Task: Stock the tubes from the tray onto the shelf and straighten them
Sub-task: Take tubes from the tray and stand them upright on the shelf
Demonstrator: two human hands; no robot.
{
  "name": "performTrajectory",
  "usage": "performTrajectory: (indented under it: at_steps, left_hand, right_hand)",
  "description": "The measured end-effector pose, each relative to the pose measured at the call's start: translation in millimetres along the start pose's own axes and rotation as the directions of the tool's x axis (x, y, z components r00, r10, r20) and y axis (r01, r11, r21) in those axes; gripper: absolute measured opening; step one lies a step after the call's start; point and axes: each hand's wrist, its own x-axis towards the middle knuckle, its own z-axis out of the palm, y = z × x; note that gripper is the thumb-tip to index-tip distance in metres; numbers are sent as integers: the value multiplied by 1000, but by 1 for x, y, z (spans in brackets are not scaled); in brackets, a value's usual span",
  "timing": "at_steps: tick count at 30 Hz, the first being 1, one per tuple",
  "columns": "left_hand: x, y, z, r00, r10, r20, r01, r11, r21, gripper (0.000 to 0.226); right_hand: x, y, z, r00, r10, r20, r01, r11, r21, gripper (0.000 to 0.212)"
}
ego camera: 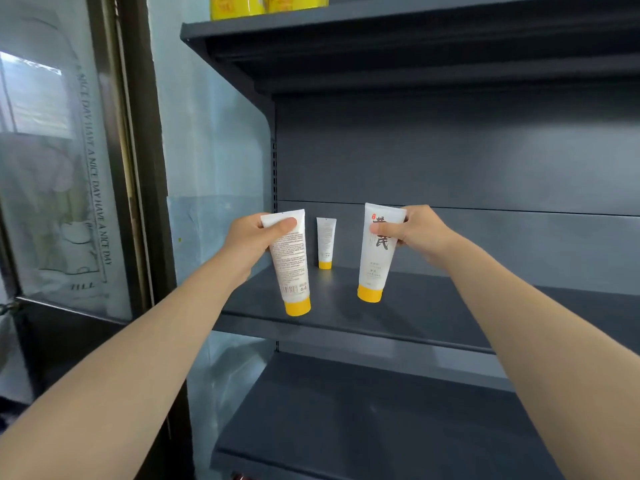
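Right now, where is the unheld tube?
The unheld tube stands cap-down far back on the shelf, mid-frame in the head view, between the left-hand tube and right-hand tube.

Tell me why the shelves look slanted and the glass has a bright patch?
Head view: the wide-angle lens slants the shelf edges; the glass panel reflects a bright patch; the left tube and right tube look sharp.

- We cannot read the fine print on the left tube (pixel 292 265); the left hand (pixel 251 239) covers its top corner with the thumb.
- The right hand (pixel 414 230) hides part of the large characters on the right tube (pixel 374 268).
- The print on the back tube (pixel 326 242) is too small to read.
- The top edge cuts off the yellow packs (pixel 266 5).
- We cannot tell whether either held cap touches the shelf (pixel 450 317).
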Motion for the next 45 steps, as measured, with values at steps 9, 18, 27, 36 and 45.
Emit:
performTrajectory:
  at_steps: [9, 18, 27, 36, 45]
  left_hand:
    - [119, -60, -32, 997, 43, 61, -43, 999, 0, 9]
    - [233, -134, -37, 973, 21, 231, -31, 999, 41, 7]
    - [267, -184, -24, 964, -10, 264, -3, 999, 46, 13]
    - [277, -189, -25, 940, 110, 322, -168, 973, 158, 17]
    - [275, -192, -33, 951, 75, 299, -119, 984, 130, 16]
  right_hand:
    - [95, 27, 61, 992, -9, -125, -8, 991, -137, 25]
    - [175, 62, 104, 975, 119, -190, -157, 966, -204, 27]
    - [201, 92, 128, 951, 179, -251, -226, 958, -175, 13]
    - [216, 99, 138, 954, 208, -216, -245, 956, -161, 14]
    - [220, 107, 153, 963, 206, -171, -236, 955, -180, 13]
